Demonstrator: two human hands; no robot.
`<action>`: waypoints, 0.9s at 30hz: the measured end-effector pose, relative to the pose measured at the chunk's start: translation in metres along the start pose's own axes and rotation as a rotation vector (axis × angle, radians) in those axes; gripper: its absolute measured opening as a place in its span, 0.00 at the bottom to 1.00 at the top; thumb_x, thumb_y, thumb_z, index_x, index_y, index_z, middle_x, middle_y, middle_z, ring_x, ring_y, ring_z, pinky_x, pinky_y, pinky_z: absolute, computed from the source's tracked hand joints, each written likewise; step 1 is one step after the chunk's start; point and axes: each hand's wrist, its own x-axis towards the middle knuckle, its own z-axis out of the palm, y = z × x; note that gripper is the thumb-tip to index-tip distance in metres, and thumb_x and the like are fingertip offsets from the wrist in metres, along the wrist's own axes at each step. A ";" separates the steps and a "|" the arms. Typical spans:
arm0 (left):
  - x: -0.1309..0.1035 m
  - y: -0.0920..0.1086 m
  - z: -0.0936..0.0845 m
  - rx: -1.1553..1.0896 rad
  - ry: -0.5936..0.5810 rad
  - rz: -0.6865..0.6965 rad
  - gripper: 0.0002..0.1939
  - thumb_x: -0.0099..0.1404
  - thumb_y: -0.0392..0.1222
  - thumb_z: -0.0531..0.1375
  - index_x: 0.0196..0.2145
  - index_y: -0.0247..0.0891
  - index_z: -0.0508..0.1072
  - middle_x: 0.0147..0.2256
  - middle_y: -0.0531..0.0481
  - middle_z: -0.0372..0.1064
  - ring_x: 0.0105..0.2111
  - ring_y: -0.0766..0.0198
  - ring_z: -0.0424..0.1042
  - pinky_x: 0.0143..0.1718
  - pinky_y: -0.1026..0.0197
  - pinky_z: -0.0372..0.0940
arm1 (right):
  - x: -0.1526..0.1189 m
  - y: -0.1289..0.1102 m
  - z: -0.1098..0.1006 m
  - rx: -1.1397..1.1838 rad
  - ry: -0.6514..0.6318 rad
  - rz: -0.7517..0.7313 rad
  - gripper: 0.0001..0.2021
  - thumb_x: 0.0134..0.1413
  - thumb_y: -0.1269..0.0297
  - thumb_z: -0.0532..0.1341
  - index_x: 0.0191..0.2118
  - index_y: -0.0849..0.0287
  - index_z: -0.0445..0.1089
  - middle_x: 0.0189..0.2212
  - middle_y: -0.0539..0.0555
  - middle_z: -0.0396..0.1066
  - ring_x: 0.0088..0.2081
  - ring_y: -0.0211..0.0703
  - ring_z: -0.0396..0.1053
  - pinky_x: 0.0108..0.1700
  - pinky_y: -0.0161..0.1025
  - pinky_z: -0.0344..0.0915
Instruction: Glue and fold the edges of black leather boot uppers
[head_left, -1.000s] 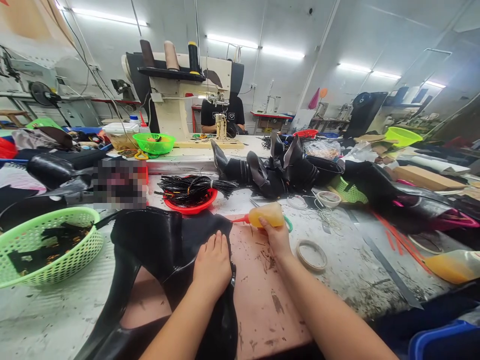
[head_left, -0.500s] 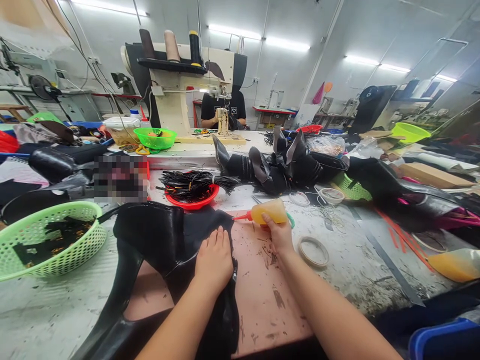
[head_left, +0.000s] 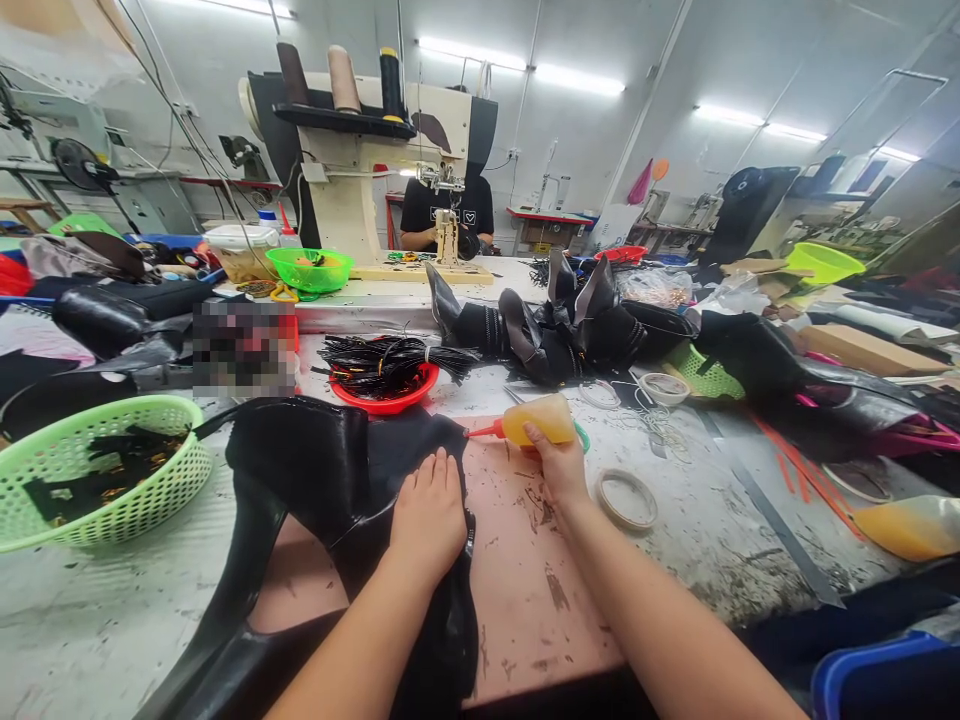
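My left hand (head_left: 429, 515) lies flat, fingers stretched out, on a black leather boot upper (head_left: 296, 460) spread over a pink board (head_left: 540, 600). In my right hand (head_left: 561, 465) is a squeeze bottle (head_left: 538, 420) of yellowish glue, tipped on its side. Its red nozzle (head_left: 486, 430) points left, and the tip is at the upper's right edge, near its top corner. Behind the bottle, a green ring-shaped thing (head_left: 582, 436) is partly hidden. A roll of tape (head_left: 627, 500) lies right of my right wrist.
A green basket (head_left: 169, 505) with black pieces stands left; a red bowl (head_left: 390, 400) of black strips stands behind the upper. Black boots (head_left: 525, 335) lie farther back. A metal ruler (head_left: 780, 520) and another glue bottle (head_left: 911, 525) are right. Across the table, a person (head_left: 442, 215) sits behind a sewing machine (head_left: 337, 190).
The view has shifted very slightly. Both hands, the glue bottle and the boot upper stay almost in the same place, with the nozzle tip still at the upper's edge.
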 end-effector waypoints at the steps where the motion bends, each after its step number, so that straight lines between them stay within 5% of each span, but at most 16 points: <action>1: 0.000 0.000 0.001 -0.008 0.009 -0.006 0.25 0.61 0.30 0.45 0.57 0.25 0.57 0.58 0.36 0.50 0.57 0.52 0.54 0.51 0.51 0.57 | 0.000 0.000 0.000 -0.002 -0.002 0.002 0.25 0.25 0.55 0.70 0.33 0.61 0.66 0.27 0.49 0.69 0.26 0.39 0.68 0.26 0.37 0.68; 27: -0.002 -0.006 0.004 -0.089 0.113 0.018 0.16 0.60 0.27 0.47 0.43 0.28 0.68 0.46 0.37 0.64 0.47 0.57 0.66 0.49 0.57 0.62 | -0.024 -0.010 -0.015 -0.056 -0.113 0.067 0.23 0.26 0.54 0.70 0.32 0.62 0.68 0.27 0.51 0.70 0.24 0.38 0.66 0.23 0.35 0.64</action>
